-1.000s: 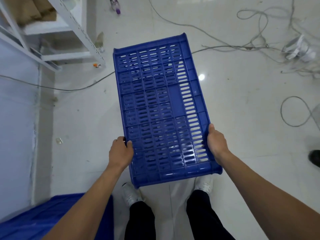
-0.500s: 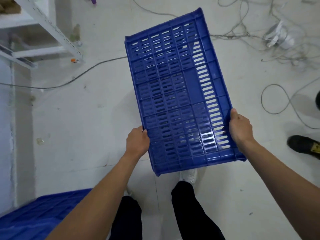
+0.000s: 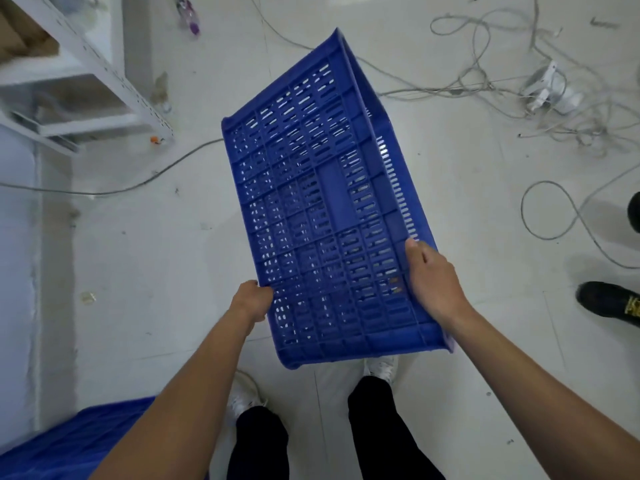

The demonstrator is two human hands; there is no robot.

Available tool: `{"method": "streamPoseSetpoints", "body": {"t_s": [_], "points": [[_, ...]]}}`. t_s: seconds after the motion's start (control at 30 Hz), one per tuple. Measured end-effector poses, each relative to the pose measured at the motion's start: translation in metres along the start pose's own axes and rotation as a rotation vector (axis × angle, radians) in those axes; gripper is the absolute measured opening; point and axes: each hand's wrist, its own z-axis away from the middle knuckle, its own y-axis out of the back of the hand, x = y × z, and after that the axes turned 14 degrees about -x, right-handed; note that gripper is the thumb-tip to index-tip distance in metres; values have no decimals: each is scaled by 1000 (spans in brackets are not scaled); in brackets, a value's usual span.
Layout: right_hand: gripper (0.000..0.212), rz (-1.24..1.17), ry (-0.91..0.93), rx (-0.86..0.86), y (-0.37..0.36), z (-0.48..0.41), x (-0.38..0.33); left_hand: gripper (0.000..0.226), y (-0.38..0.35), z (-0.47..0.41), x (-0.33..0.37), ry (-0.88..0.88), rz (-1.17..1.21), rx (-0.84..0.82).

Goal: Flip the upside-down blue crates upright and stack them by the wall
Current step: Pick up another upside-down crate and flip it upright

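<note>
I hold a long blue slotted crate (image 3: 322, 202) in the air above the floor, its perforated bottom facing me and its right side raised so it tilts to the left. My left hand (image 3: 251, 301) grips the crate's left long edge near the close end. My right hand (image 3: 433, 280) grips the right long edge, thumb on the bottom face. Another blue crate (image 3: 65, 448) lies at the lower left by the wall, partly hidden by my left forearm.
A white metal shelf rack (image 3: 114, 81) stands at the upper left. Loose cables (image 3: 502, 98) and a white plug strip (image 3: 550, 88) sprawl over the floor at the right. Another person's black shoe (image 3: 609, 303) is at the right edge. A bottle (image 3: 188, 17) lies far off.
The crate has rotated clockwise and its right side has risen, showing the right wall. Both hands keep their grip on the long edges.
</note>
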Motion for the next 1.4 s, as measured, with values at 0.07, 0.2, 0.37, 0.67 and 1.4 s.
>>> {"method": "streamPoseSetpoints", "body": {"t_s": [0.07,0.2,0.37,0.67,1.4], "points": [[42,-23,0,-39,-15,6,-8,8,5,4,-5,-22,5,0],[46,40,38,-87,-53,15,-28,6,16,16,-17,-121,-108,88],[41,191,88,-132,-110,26,-52,23,27,36,-18,-314,-192,184],[32,577,115,-248,-215,34,-92,16,36,74,-22,-525,51,164],[49,779,-51,-480,-214,-69,-93,23,124,-9,-118,-53,-23,225]]}}
